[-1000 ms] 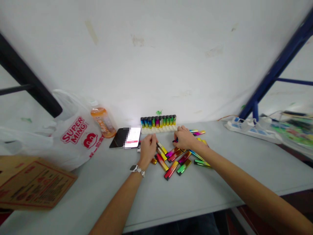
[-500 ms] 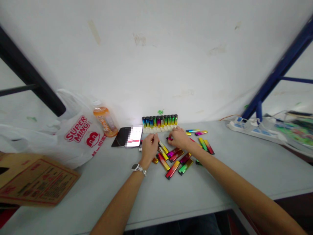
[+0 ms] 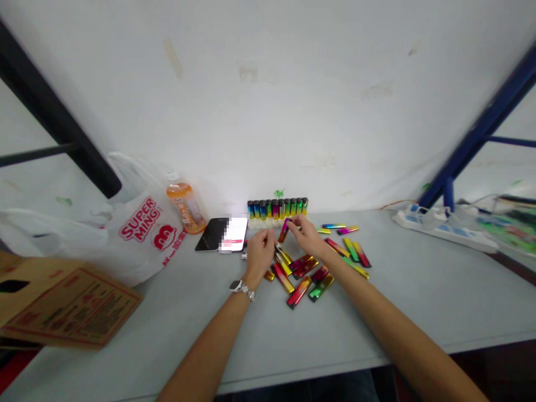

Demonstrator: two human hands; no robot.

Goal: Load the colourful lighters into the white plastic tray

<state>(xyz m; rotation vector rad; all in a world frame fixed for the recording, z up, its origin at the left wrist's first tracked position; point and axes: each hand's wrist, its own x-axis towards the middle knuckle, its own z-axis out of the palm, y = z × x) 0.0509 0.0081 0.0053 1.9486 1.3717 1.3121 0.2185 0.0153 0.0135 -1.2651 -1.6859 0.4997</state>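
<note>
In the head view, a row of shiny rainbow-coloured lighters (image 3: 277,208) already stands in the white plastic tray (image 3: 255,224), the right hand (image 3: 307,237) pinches a magenta metallic lighter (image 3: 285,230) just in front of the tray, the left hand (image 3: 259,254) curls beside it, grip unclear, and many loose lighters (image 3: 299,291) lie nearer.

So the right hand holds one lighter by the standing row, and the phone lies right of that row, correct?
No: the head view shows the phone left of the standing row. The right hand does hold one lighter by it.
</note>
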